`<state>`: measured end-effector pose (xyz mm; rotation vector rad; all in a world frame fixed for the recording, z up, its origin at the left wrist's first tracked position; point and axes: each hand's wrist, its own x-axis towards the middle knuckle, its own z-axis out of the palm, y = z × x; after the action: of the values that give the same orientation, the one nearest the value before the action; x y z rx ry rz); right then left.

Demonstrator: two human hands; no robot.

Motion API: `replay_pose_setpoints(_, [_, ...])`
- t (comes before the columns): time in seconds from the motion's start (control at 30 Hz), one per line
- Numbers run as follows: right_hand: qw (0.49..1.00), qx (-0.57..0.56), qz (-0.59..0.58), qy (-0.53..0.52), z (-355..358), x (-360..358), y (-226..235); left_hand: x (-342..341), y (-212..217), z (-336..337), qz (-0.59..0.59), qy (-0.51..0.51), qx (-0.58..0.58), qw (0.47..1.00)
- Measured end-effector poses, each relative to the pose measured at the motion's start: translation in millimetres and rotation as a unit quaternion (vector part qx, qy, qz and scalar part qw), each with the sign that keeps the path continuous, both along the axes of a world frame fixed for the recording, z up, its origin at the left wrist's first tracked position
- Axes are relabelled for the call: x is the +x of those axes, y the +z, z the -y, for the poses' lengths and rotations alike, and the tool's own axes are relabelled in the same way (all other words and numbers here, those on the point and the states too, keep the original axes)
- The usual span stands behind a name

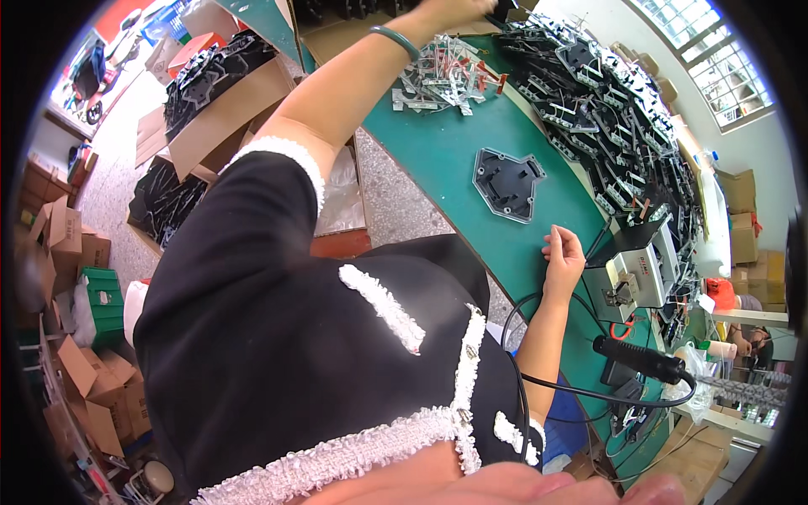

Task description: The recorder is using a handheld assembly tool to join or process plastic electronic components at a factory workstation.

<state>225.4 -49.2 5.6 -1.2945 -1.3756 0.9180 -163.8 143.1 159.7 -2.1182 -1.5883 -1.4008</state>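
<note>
A flat black plastic housing (505, 187) with a clear, angular rim lies alone on the green table (421, 151). Beside it, closer to me, my right hand (564, 255) hovers with its fingers loosely curled and apart, holding nothing. My left arm, a bracelet on the wrist, stretches far across to the top edge of the view. There my left hand (454, 12) closes its fingertips at a dark piece, mostly cut off by the picture's edge. Below that hand is a loose heap of small silver and reddish strips (450, 77).
Black housings with pale strips pile along the table's far side (606, 118). A white-and-black screw feeder (633, 273) stands right of my right hand. A black electric screwdriver (640, 359) and its cables lie nearer. Cartons of black parts (223, 109) stand at left.
</note>
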Motion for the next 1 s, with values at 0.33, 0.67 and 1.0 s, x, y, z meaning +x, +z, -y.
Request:
replay_pose_setpoints(0.33, [1.0,0.001,-0.012,-0.012,4,1,2,56,-74,6,-0.417,0.116,-0.222,0.874])
replay_pose_setpoints(0.67, [1.0,-0.009,0.0,-0.002,2,0,5,-42,-11,-4,0.208,-0.185,-0.025,0.96])
replay_pose_setpoints(1.0, [0.999,-0.023,-0.016,-0.018,5,-1,3,-13,35,9,0.264,-0.197,-0.098,0.939])
